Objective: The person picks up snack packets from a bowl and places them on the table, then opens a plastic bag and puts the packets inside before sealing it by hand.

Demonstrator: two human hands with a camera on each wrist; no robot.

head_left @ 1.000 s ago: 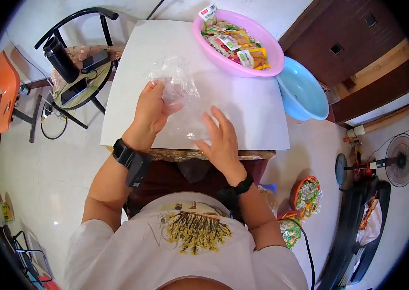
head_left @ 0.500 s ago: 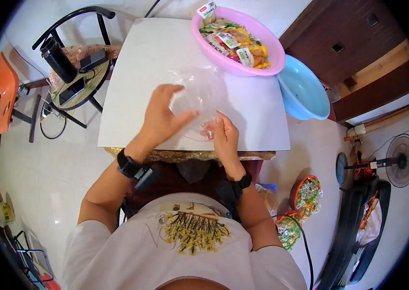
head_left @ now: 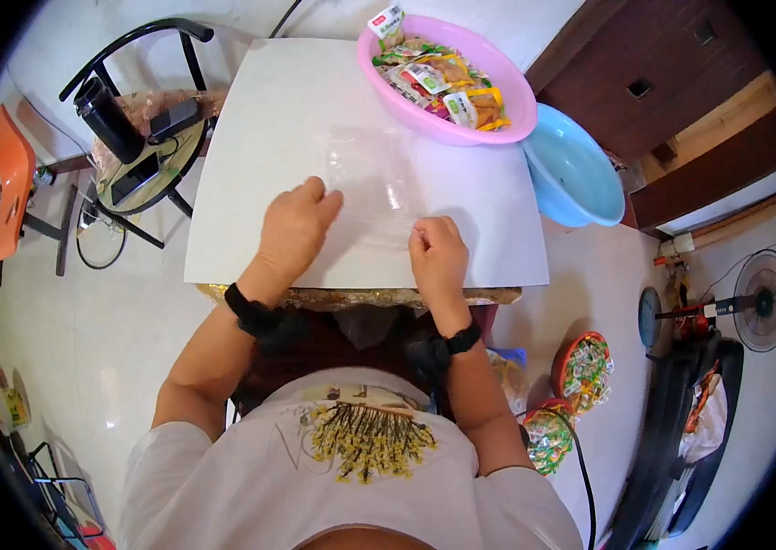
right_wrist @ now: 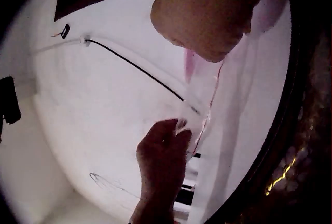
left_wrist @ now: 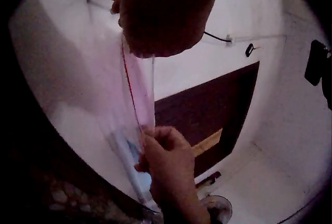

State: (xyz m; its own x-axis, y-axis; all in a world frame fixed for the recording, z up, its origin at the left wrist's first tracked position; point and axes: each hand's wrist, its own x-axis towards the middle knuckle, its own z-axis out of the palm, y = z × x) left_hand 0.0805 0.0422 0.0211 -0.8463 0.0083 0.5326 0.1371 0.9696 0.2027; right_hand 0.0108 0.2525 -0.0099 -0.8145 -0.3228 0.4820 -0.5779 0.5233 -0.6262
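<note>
Over the white table [head_left: 251,147], a clear plastic bag [head_left: 374,170] is spread between two hands, a thin red line [left_wrist: 128,81] running along its near edge. Here's the left hand [head_left: 296,229] at the bag's eight o'clock, fingers curled in, thumb and finger pinching that edge; the forearm slants up towards one o'clock. And the right hand [head_left: 440,261], over at five o'clock, has thumb and forefinger nipped on the same edge, its other fingers folded, that forearm leaning towards eleven. Both wrists sit just beyond the table's near side, each wearing a black strap, and both hands are well apart, knuckles up. Up at one o'clock from the bag, there's the pink basin [head_left: 518,108] holding printed packets [head_left: 448,78]; round at three, the blue basin [head_left: 576,170] sits just beside the table.
</note>
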